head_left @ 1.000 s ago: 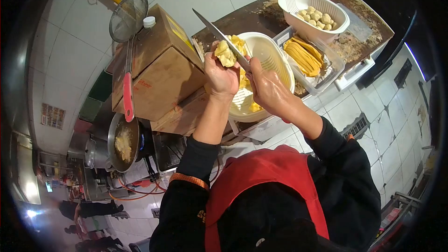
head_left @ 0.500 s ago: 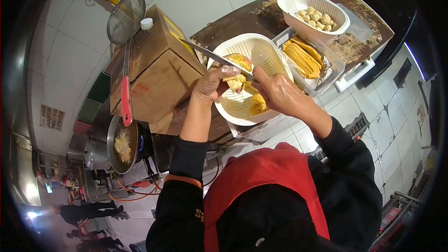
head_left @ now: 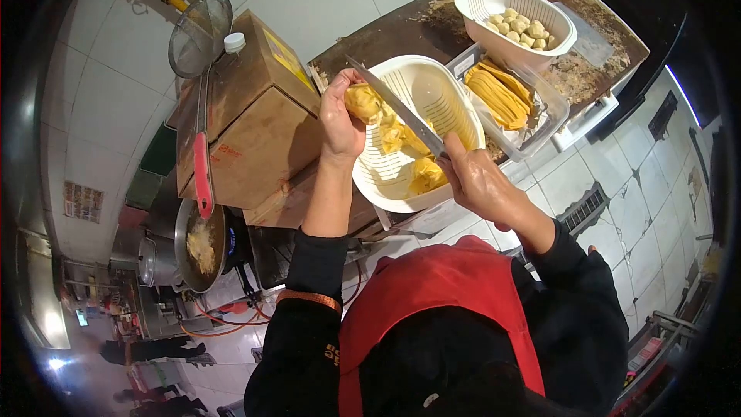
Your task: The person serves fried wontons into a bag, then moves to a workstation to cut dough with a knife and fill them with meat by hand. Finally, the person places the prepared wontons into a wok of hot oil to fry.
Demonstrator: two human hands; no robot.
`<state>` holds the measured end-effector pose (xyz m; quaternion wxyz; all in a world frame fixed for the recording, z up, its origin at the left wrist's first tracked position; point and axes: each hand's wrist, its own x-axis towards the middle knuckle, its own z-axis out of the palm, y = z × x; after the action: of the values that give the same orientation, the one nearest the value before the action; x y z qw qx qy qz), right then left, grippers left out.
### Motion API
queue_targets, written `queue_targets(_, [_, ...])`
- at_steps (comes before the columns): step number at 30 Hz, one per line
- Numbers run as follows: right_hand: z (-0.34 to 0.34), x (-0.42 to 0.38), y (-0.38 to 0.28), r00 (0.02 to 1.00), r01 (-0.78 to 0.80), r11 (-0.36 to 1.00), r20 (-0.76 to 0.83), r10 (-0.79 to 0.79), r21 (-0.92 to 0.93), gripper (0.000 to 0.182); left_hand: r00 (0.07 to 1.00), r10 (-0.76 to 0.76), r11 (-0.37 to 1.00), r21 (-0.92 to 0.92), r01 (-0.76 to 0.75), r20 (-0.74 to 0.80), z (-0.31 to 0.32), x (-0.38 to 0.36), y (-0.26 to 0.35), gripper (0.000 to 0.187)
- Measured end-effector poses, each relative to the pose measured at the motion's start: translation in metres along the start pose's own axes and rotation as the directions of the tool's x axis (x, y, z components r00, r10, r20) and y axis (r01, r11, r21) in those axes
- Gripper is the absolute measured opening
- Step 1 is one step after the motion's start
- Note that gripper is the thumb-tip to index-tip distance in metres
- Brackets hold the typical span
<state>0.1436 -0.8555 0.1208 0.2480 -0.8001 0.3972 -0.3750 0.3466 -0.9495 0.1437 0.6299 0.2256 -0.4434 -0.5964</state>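
Observation:
My left hand is closed on a soft yellow lump of food, held over the left side of a white basket. In my right hand is a knife, gripped by its handle. Its long blade points up and left, crossing over the basket beside the yellow lump. Inside the basket lie more crumpled yellow pieces, partly covered by the blade.
A clear plastic box of stacked yellow strips stands right of the basket. Behind it, another white basket holds several pale balls. Cardboard box, skimmer and a frying pan over flame are at left.
My hands have moved apart. My left hand went left and up with the yellow lump; my right hand drew the knife down and right. More yellow pieces now show in the basket.

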Motion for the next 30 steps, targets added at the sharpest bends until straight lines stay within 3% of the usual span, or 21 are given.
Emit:
queue_targets(6, [0.003,0.005,0.003,0.988,0.069,0.998,-0.136,-0.068,0.005,0.017,0.993,-0.083,0.996,-0.035,0.080,-0.079,0.003,0.000,-0.005,0.016])
queue_targets(8, [0.000,0.004,0.000,0.998,0.037,0.999,-0.056,-0.038,-0.017,0.017,0.987,-0.125,0.990,-0.082,0.117,-0.097,0.001,0.000,-0.006,0.016])
queue_targets(9, [-0.001,0.003,-0.001,1.000,0.006,0.999,0.022,-0.005,-0.042,0.016,0.993,-0.090,0.993,-0.078,0.084,-0.075,-0.002,0.000,-0.006,0.017])
queue_targets(12, [0.003,0.002,-0.003,0.999,-0.032,0.996,0.041,0.035,-0.078,0.018,0.999,-0.012,0.999,-0.042,0.010,-0.044,-0.005,0.000,-0.007,0.020])
queue_targets(18, [0.016,0.015,-0.002,0.999,0.037,0.999,-0.023,-0.037,-0.021,0.021,0.995,0.098,0.987,0.121,-0.101,0.030,-0.001,0.000,0.002,0.022])
queue_targets(21, [0.019,0.026,-0.005,0.994,0.068,0.996,-0.082,-0.073,-0.066,0.019,0.993,0.097,0.990,0.098,-0.102,0.062,0.004,0.000,0.002,0.024])
queue_targets(23, [0.020,0.033,-0.007,0.992,0.074,0.994,-0.099,-0.082,-0.080,0.019,0.997,0.078,0.997,-0.023,-0.079,-0.018,0.011,-0.005,0.001,0.027])
queue_targets(27, [0.018,0.045,-0.014,0.991,0.074,0.992,-0.101,-0.085,-0.105,0.019,1.000,0.002,0.975,-0.222,-0.002,-0.004,0.021,-0.017,-0.004,0.027])
queue_targets(30, [0.020,0.048,-0.015,0.991,0.072,0.994,-0.103,-0.080,-0.083,0.020,0.998,0.009,0.982,-0.188,-0.022,-0.068,0.031,-0.024,-0.003,0.030])
